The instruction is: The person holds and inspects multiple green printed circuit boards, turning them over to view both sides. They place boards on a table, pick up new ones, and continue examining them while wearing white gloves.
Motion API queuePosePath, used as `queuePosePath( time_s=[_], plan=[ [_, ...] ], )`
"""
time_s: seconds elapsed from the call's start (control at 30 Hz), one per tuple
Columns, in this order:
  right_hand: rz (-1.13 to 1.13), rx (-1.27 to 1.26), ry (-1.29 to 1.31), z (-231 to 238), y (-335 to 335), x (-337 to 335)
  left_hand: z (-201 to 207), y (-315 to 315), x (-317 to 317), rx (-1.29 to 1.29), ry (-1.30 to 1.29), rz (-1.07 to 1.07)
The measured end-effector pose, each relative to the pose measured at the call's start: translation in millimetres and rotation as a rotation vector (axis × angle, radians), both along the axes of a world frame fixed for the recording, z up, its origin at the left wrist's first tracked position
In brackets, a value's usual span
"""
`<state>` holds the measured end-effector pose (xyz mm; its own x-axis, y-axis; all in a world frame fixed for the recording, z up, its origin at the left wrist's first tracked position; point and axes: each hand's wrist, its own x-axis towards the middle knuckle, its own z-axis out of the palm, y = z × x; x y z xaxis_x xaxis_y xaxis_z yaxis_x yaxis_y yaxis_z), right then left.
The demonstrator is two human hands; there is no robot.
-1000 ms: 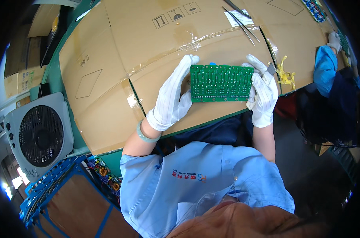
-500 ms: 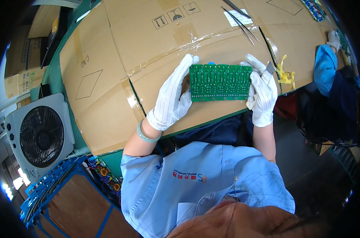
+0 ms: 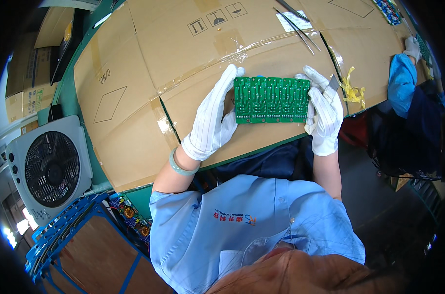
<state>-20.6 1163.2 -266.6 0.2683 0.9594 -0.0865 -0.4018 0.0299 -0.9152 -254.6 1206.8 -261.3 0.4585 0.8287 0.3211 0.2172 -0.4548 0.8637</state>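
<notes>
A green circuit board [image 3: 272, 100] is held up over the cardboard, its solder side facing me. My left hand [image 3: 213, 112], in a white striped glove, grips its left edge, with the fingers reaching past the upper corner. At the right edge my gloved right hand [image 3: 324, 111] closes on the board too. A small flat grey blade-like piece [image 3: 334, 83] sticks up from between the right hand's fingers; its lower part is hidden. Whatever sits on the board's far side is mostly out of sight, apart from a bit of blue at the top edge.
Flattened cardboard [image 3: 129, 63] covers the table. Tweezers [image 3: 300, 32] lie at the back beside a white label. Yellow strips [image 3: 352, 89] lie right of my right hand. A box fan [image 3: 51, 164] stands at left. Another person's gloved hand [image 3: 412, 48] works at far right.
The board has tilted slightly and risen a touch, so its face catches the light differently. Both hands keep their grip in nearly the same place.
</notes>
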Motion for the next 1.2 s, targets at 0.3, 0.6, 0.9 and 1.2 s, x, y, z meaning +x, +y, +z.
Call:
queuePosePath(
  time_s=[0.3, 0.6, 0.9, 1.2],
  plan=[
    [0.083, -0.026, -0.023, -4, 0, 8, -4, 0, -4, -0.001, 0.027, 0.012],
    [0.014, 0.017, 0.019, -4, 0, 3, -4, -1, -1, -0.009, 0.002, 0.020],
    [-0.010, 0.013, 0.063, -7, -3, 3, 3, -2, -1, 0.004, 0.063, 0.016],
    [-0.003, 0.031, 0.052, -4, -2, 8, -1, 1, 5, 0.047, 0.030, -0.002]
  ],
)
